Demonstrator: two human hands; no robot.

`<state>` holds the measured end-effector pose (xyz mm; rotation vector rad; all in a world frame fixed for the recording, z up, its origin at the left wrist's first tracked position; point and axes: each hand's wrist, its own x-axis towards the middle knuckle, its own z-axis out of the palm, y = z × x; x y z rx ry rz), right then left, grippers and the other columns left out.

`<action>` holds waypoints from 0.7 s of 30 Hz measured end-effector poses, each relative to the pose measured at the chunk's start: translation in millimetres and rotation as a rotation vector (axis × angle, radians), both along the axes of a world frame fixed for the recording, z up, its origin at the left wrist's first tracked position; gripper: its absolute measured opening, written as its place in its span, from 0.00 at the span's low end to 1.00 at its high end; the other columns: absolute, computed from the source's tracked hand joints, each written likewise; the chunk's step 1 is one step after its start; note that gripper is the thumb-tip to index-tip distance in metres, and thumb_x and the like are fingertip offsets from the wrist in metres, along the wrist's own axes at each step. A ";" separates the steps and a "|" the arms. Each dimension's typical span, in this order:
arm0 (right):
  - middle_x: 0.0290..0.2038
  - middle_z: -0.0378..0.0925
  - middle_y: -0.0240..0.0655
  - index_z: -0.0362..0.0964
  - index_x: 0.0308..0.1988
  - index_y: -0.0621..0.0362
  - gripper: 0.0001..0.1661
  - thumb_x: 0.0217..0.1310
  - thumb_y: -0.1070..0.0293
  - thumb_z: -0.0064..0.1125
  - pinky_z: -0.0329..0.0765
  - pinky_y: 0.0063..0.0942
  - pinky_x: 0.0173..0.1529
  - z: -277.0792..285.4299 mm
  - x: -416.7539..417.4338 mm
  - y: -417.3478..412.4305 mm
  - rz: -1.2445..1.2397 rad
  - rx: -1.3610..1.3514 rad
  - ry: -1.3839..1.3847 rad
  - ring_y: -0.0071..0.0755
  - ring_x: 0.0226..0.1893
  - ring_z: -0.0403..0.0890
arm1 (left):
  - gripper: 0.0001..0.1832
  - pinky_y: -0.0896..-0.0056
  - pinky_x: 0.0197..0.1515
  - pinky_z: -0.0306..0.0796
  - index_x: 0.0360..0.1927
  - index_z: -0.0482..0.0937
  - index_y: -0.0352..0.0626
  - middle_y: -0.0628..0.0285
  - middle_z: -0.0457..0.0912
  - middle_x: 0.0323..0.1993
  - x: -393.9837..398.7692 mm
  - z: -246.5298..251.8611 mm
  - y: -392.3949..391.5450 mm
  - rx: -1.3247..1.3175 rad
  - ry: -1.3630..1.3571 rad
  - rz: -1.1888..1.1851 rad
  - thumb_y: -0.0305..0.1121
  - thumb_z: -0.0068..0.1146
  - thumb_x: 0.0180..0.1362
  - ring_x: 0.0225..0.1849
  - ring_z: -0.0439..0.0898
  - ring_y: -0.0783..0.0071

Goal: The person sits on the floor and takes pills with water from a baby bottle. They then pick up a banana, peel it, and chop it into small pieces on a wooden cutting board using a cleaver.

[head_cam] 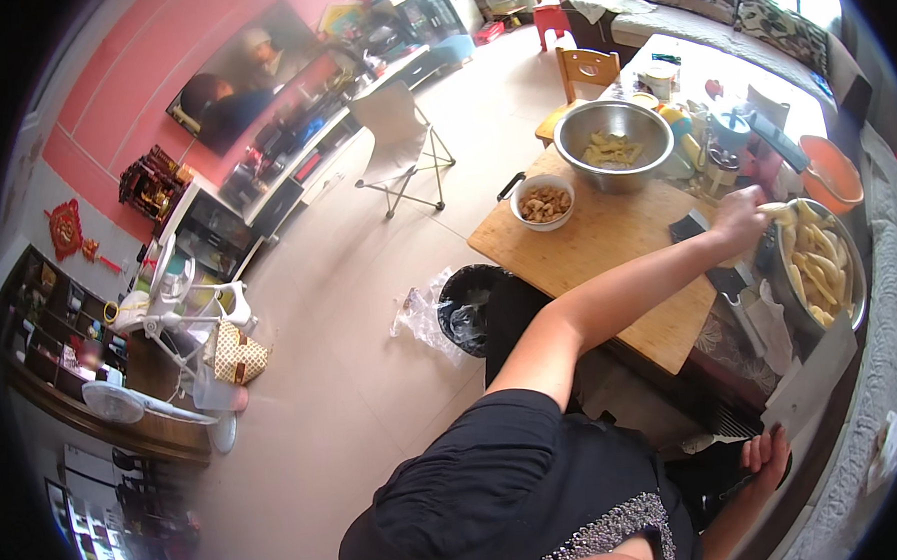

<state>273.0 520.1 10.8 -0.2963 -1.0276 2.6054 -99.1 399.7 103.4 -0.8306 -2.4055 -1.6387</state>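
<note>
My left hand (740, 224) reaches across the wooden board (605, 251) and grips a pale yellow, elongated vegetable piece (774, 209) at the rim of a metal basin (859, 292). Several similar long pieces (819, 264) fill that basin. Low on the right, my right hand (765, 457) is closed on a wide flat cleaver (813, 377), its blade angled up beside the basin; its handle is hidden. On the board's far side stands a steel mixing bowl (613, 119) with cut yellow pieces (612, 151). Nearer its left edge sits a white bowl (524, 215) of brown chunks (544, 203).
A black-lined bin (468, 309) with clear plastic stands below the board's left edge. Behind the basin is an orange plastic container (830, 173). Jars and bottles (721, 159) crowd the table beyond the steel bowl. A folding chair (397, 132) and wooden chair (588, 71) stand farther off.
</note>
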 end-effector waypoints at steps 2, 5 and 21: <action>0.15 0.56 0.22 0.68 0.46 0.58 0.10 0.78 0.63 0.49 0.62 0.22 0.16 4.0 -14.9 -7.5 0.077 0.029 -0.032 0.17 0.10 0.58 | 0.12 0.49 0.43 0.76 0.38 0.83 0.41 0.46 0.85 0.34 3.3 -14.6 -57.6 -0.189 -0.037 0.086 0.33 0.55 0.53 0.39 0.85 0.47; 0.16 0.57 0.23 0.67 0.47 0.58 0.10 0.77 0.63 0.50 0.63 0.23 0.16 9.0 -31.8 -26.8 0.140 0.027 -0.033 0.18 0.10 0.58 | 0.13 0.50 0.40 0.78 0.43 0.85 0.46 0.51 0.86 0.30 -1.6 -55.6 -125.8 -0.491 0.118 0.165 0.37 0.59 0.56 0.36 0.86 0.52; 0.19 0.65 0.26 0.68 0.36 0.58 0.08 0.71 0.69 0.55 0.68 0.23 0.23 64.5 -101.6 -108.2 0.251 0.432 -0.259 0.22 0.14 0.67 | 0.26 0.69 0.26 0.78 0.65 0.74 0.37 0.62 0.86 0.27 48.8 -111.2 -169.6 -1.305 0.621 0.070 0.30 0.53 0.62 0.26 0.86 0.71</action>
